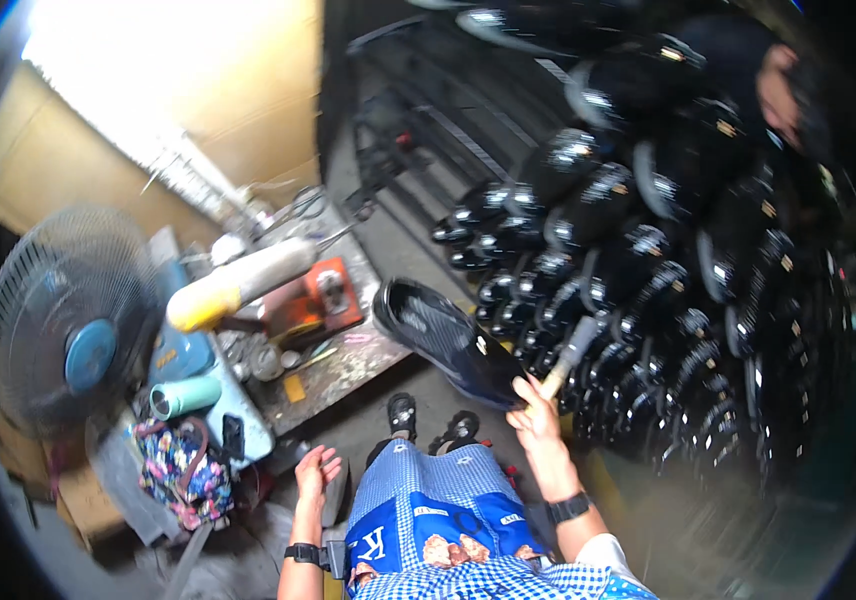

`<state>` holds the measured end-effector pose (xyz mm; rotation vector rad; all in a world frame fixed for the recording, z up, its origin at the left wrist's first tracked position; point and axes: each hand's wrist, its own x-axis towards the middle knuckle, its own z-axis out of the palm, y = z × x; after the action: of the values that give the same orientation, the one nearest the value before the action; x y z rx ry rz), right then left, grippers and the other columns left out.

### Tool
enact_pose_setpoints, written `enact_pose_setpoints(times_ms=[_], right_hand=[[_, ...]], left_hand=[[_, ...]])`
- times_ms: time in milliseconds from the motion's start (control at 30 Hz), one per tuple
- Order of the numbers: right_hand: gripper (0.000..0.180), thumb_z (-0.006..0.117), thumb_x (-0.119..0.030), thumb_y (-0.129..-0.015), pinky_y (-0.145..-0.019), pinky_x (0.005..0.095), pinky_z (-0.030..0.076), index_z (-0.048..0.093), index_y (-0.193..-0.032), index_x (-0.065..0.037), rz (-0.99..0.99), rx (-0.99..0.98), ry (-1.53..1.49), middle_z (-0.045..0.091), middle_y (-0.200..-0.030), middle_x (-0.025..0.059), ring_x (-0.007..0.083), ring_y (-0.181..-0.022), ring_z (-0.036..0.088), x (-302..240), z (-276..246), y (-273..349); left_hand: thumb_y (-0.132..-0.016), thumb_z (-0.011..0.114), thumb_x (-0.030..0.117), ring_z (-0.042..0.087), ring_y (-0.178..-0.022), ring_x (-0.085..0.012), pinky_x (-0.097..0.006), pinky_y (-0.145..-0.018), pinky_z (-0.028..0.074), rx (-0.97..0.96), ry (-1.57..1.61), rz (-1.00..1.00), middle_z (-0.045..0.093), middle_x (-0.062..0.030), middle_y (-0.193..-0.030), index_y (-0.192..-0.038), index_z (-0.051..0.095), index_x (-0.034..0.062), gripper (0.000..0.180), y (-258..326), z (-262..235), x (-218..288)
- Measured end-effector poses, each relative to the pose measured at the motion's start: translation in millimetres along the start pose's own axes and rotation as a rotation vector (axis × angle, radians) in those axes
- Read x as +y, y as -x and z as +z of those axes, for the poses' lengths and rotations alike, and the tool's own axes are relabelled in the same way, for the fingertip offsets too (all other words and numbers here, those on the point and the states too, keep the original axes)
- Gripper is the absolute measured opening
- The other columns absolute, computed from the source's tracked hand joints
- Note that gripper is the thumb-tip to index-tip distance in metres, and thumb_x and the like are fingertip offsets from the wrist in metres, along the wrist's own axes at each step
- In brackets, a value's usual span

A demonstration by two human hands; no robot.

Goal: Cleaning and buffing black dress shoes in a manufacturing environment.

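Clearly, the right hand (536, 415) is doing the work: its fingers are closed round the wooden handle of a hammer (568, 358), and a black shoe (443, 340) sits tilted, sole side up, just above and to the left of that hand. The frame is too blurred to show whether the same hand also pinches the shoe's edge or the shoe is carried some other way, so I cannot tell exactly how it is supported. The left hand (316, 470) hangs low beside the knee, palm up, fingers spread and holding nothing.

As a judgement, doing this well calls for 3 things:

1. Bring the free left hand up to steady the shoe; swinging a hammer near footwear held by only 1 hand invites slips.
2. Keep the grip near the end of the handle for control, and strike flat so the head does not mark the glossy upper.
3. Watch the rack of black shoes (648, 260) crowded just to the right; the hammer head is near them and could scuff a finished pair.

To the left stands the cluttered bench (338, 365), with an orange tool (313, 295), a yellow-and-white cylinder (238, 280) and a teal cup (183, 395), and a fan (68, 320) further left. A checked apron (448, 510) covers the lap.
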<state>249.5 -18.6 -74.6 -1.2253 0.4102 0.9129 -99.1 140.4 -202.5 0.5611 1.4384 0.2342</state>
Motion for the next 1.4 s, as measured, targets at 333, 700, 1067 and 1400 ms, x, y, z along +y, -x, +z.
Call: enact_pose_setpoints(times_ms=[333, 700, 1067, 1400], right_hand=[[0.030, 0.051, -0.035, -0.084, -0.039, 0.0219, 0.021, 0.054, -0.093, -0.007, -1.350, 0.055, -0.670, 0.049, -0.064, 0.0013, 0.0086, -0.035, 0.025, -141, -210, 237], [0.037, 0.072, -0.034, -0.068, -0.042, 0.0237, 0.020, 0.055, -0.098, -0.019, -1.373, 1.192, -0.775, 0.024, -0.059, -0.0041, 0.0090, -0.049, 0.021, -201, -463, 320], [0.028, 0.063, -0.028, -0.075, -0.052, 0.0254, 0.037, 0.044, -0.058, -0.017, -1.158, 1.317, -0.501, 0.023, -0.053, -0.0060, 0.0085, -0.044, 0.023, -148, -513, 293], [0.029, 0.061, -0.028, -0.079, -0.031, 0.0200, 0.020, 0.051, -0.063, -0.007, -0.460, 0.882, -0.073, 0.036, -0.043, -0.0033, 0.0054, -0.033, 0.031, -10, -317, 126]], left_hand=[[-0.085, 0.049, 0.024, 0.062, -0.070, -0.0214, -0.030, -0.056, 0.052, -0.201, -0.254, 0.012, 0.061, -0.0106, -0.092, -0.108, 0.050, 0.0035, 0.030, -7, 89, 19], [-0.085, 0.052, 0.025, 0.060, -0.063, -0.0187, -0.032, -0.056, 0.052, -0.446, -0.449, 0.084, 0.061, -0.0055, -0.080, -0.093, 0.054, 0.0090, 0.018, 13, 184, 3], [-0.086, 0.050, 0.024, 0.061, -0.073, -0.0172, -0.026, -0.063, 0.050, -0.537, -0.296, 0.310, 0.061, -0.0089, -0.092, -0.107, 0.052, 0.0055, 0.028, 89, 287, 43], [-0.086, 0.053, 0.021, 0.058, -0.084, -0.0170, -0.027, -0.071, 0.048, -0.643, -0.108, 0.845, 0.058, -0.0103, -0.104, -0.122, 0.038, 0.0032, 0.042, 77, 407, 166]])
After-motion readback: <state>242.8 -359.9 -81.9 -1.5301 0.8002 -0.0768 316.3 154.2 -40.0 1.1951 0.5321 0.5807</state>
